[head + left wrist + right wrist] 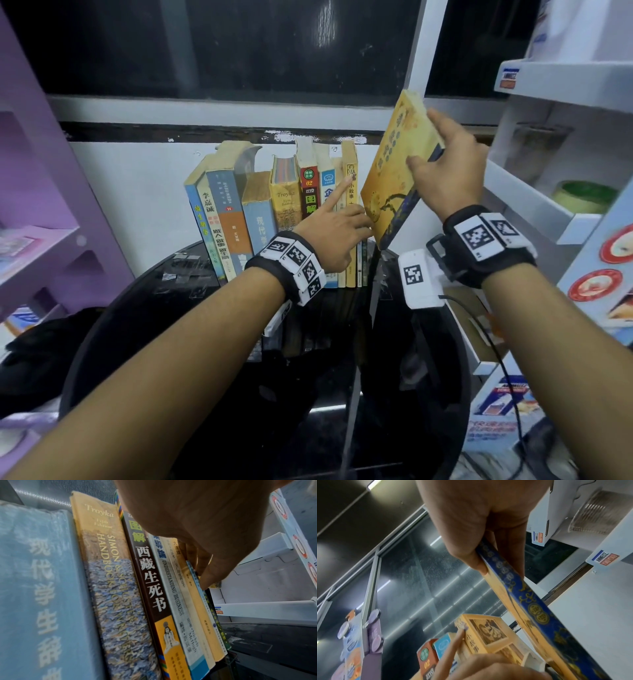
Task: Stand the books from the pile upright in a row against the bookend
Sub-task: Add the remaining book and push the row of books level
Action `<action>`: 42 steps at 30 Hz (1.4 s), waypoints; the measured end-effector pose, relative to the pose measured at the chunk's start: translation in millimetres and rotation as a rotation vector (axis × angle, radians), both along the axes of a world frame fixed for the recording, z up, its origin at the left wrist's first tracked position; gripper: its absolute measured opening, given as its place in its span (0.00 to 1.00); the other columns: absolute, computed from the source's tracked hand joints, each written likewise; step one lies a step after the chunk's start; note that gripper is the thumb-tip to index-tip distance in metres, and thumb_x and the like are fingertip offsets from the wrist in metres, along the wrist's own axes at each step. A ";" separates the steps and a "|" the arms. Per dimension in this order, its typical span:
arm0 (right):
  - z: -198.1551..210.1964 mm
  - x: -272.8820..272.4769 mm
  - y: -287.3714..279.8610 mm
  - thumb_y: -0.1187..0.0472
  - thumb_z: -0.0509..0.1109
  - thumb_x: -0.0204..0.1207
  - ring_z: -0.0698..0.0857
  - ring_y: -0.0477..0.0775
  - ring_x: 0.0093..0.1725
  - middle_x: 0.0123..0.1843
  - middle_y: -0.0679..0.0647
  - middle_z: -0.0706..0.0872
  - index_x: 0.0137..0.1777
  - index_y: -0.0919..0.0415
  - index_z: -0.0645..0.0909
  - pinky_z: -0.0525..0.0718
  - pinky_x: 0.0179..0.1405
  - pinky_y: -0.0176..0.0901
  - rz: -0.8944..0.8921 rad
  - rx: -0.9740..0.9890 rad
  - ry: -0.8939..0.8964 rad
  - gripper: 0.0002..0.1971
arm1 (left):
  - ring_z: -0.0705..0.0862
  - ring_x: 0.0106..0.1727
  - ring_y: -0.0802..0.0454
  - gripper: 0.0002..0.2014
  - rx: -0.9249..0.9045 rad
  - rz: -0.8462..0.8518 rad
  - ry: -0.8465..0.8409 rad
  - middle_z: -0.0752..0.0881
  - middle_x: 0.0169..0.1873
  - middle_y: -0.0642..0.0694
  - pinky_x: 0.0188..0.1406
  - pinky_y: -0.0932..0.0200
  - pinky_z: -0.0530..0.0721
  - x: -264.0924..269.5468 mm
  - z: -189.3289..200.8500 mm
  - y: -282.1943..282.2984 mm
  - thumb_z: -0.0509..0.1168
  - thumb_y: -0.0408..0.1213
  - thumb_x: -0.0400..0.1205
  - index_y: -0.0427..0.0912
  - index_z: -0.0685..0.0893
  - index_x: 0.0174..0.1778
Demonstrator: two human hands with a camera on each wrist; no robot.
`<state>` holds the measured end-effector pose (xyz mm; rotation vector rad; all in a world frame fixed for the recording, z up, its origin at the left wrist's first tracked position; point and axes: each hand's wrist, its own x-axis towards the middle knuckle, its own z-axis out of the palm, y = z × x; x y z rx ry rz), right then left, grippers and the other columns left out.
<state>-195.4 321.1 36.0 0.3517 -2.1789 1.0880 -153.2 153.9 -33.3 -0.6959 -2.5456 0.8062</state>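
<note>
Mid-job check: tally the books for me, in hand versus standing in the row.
Yellow book with blue spine, tilted, gripped by right hand: 1
Upright books in the row, spines distinct: 8
Total: at least 9; the thin spines at the row's right end are too tight to count.

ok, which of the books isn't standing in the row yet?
The yellow book with the blue spine: the right hand grips it, tilted above the row's right end. The others stand spine-out on the table.

"Troyka" on yellow spine (102,555) (also "HANDBOOK").
</note>
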 end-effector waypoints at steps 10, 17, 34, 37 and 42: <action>-15.7 -9.2 -9.7 0.64 0.71 0.73 0.85 0.59 0.59 0.64 0.57 0.85 0.77 0.50 0.72 0.84 0.63 0.53 -0.019 0.057 -0.061 0.31 | 0.73 0.73 0.52 0.24 0.039 -0.052 0.027 0.84 0.63 0.54 0.77 0.30 0.29 -2.1 -2.7 -0.6 0.57 0.44 0.76 0.50 0.82 0.68; -36.3 -14.1 -16.8 0.64 0.71 0.74 0.84 0.62 0.57 0.60 0.60 0.87 0.76 0.49 0.74 0.81 0.62 0.49 -0.034 0.137 -0.131 0.29 | 0.72 0.75 0.51 0.23 0.027 -0.074 0.062 0.85 0.63 0.53 0.77 0.30 0.31 -4.5 -4.1 -0.4 0.58 0.44 0.76 0.48 0.82 0.68; -45.8 -30.2 -19.7 0.59 0.76 0.73 0.80 0.62 0.63 0.63 0.62 0.82 0.78 0.53 0.71 0.78 0.63 0.51 0.111 0.342 -0.144 0.33 | 0.59 0.83 0.44 0.39 0.410 0.059 0.281 0.66 0.80 0.42 0.83 0.45 0.44 -20.1 27.8 -16.1 0.65 0.55 0.77 0.43 0.61 0.81; -39.8 -28.6 -16.9 0.59 0.75 0.72 0.80 0.61 0.62 0.63 0.62 0.80 0.77 0.56 0.70 0.76 0.57 0.45 0.193 0.412 -0.178 0.33 | 0.68 0.79 0.48 0.41 0.457 0.103 0.248 0.69 0.79 0.44 0.83 0.46 0.51 -23.6 30.4 -14.0 0.64 0.58 0.77 0.42 0.60 0.82; -38.8 -15.2 -2.0 0.59 0.78 0.72 0.77 0.46 0.52 0.68 0.57 0.80 0.81 0.56 0.64 0.73 0.53 0.33 0.308 0.442 -0.146 0.39 | 0.75 0.74 0.48 0.41 0.538 0.095 0.227 0.70 0.78 0.46 0.73 0.51 0.62 -23.6 30.9 -12.2 0.67 0.58 0.76 0.44 0.61 0.81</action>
